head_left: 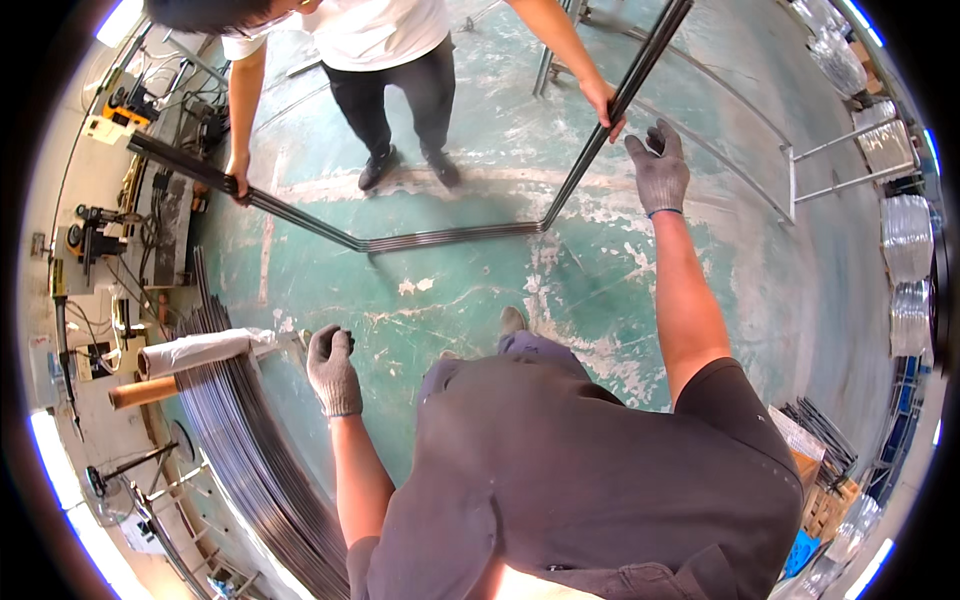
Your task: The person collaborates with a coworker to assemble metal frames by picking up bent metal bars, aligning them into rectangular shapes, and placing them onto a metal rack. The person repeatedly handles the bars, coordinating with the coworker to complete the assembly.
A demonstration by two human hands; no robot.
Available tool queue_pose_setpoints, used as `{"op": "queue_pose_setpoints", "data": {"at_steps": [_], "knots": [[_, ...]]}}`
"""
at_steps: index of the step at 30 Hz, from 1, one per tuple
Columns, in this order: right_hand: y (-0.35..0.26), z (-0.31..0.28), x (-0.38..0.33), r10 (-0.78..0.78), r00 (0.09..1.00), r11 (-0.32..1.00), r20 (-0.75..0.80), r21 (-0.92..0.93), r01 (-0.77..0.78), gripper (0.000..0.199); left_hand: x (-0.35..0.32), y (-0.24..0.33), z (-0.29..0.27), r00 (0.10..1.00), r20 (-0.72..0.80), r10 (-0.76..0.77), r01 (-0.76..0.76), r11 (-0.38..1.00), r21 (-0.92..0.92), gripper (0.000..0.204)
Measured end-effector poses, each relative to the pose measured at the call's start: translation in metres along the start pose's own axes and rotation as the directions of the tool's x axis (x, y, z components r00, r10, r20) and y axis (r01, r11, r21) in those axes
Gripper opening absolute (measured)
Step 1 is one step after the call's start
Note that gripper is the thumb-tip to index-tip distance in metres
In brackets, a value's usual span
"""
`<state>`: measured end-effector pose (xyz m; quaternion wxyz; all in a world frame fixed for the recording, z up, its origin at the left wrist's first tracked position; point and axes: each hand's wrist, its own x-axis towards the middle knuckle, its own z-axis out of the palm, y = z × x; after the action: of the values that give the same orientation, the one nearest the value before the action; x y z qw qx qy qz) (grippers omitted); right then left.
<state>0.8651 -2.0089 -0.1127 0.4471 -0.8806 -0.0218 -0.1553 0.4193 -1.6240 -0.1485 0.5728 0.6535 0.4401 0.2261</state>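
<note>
My left hand (335, 372), in a grey knit glove, is held up at the left with its fingers loosely curled and nothing visible in them. At the right, my right hand (661, 175) wears a similar glove; its thumb and bent fingers are apart, and it holds nothing. Facing me, a co-worker grips a bundle of dark bent metal tubes (455, 238) with both hands. The bundle spans the space before me in a wide U shape. Its right arm rises close to my right hand, without visible contact. My left hand is well below the bundle's left arm.
A stack of long dark tubes (265, 460) lies at my left, with a plastic-wrapped roll (200, 352) and a brown cardboard tube (143, 393) beside it. Machines (95, 238) line the left wall. A metal frame (793, 185) stands far right; wrapped bundles (908, 240) sit by the right wall.
</note>
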Motion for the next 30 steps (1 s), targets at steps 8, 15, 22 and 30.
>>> {"op": "queue_pose_setpoints", "data": {"at_steps": [8,15,22,30], "knots": [[-0.012,0.001,0.03,-0.078,0.991,0.994,-0.105,-0.083,0.069,0.077,0.028,-0.005,-0.005,0.998,0.037,-0.058,0.06,0.998,-0.037,0.018],[-0.063,-0.007,0.053,0.003,0.963,0.993,-0.268,-0.114,-0.035,0.069,0.12,-0.001,-0.064,0.998,-0.049,0.051,-0.055,0.995,-0.084,0.018],[-0.102,-0.01,0.066,0.081,0.975,0.964,-0.209,-0.233,-0.13,0.063,0.236,0.029,-0.134,0.918,-0.223,0.328,-0.321,0.945,0.066,0.022],[-0.051,-0.008,0.115,-0.038,0.984,0.909,-0.176,-0.415,-0.039,0.06,0.277,0.141,-0.14,0.667,-0.357,0.654,-0.326,0.687,0.65,0.027]]}}
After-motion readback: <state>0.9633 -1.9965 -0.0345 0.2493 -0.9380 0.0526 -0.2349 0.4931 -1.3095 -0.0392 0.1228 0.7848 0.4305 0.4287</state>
